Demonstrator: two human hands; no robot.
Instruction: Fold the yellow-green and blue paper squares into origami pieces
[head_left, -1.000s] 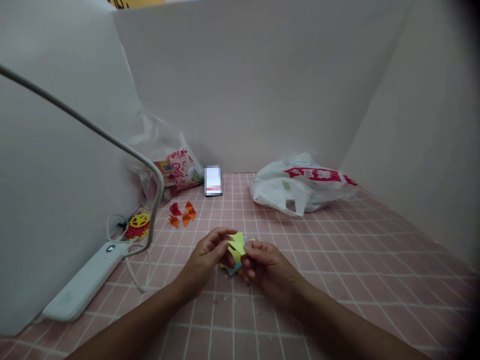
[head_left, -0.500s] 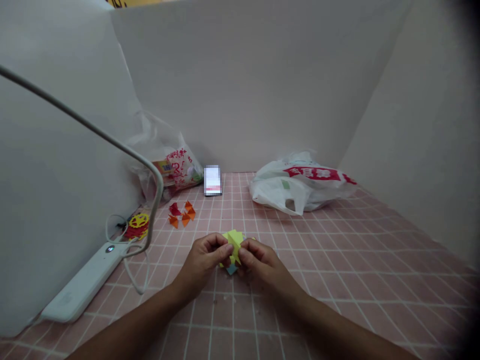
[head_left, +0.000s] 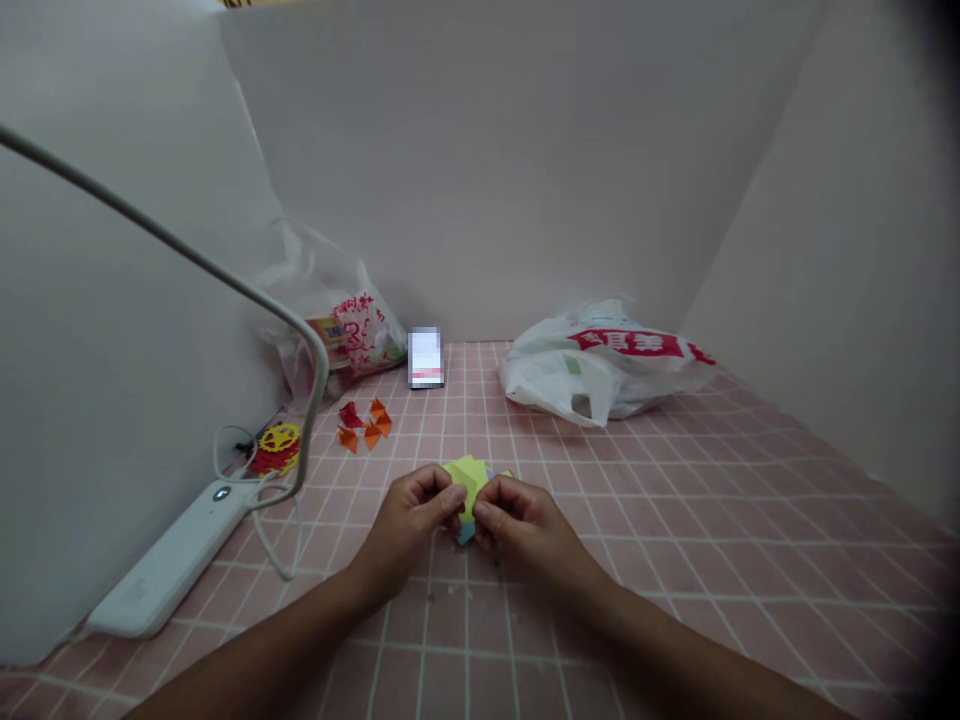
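Yellow folded paper (head_left: 470,475) is pinched between both hands at the middle of the pink tiled table. My left hand (head_left: 422,505) is closed on its left side, with the thumb on top. On the right side, my right hand (head_left: 517,515) has its thumb and forefinger pressed together at the paper's edge. A bit of blue paper (head_left: 466,532) shows below the yellow, between the hands. The other fingers are curled under and partly hidden.
Small orange and red folded papers (head_left: 373,433) lie left of centre. A white power strip (head_left: 176,560), a grey cable (head_left: 195,258) and yellow and red cutouts (head_left: 279,440) are at left. Behind are a phone (head_left: 426,358) and plastic bags (head_left: 592,370) (head_left: 360,335).
The yellow paper has turned slightly and its raised crease no longer shows between the thumbs. My right thumb and forefinger have moved slightly left. Both hands keep their hold.
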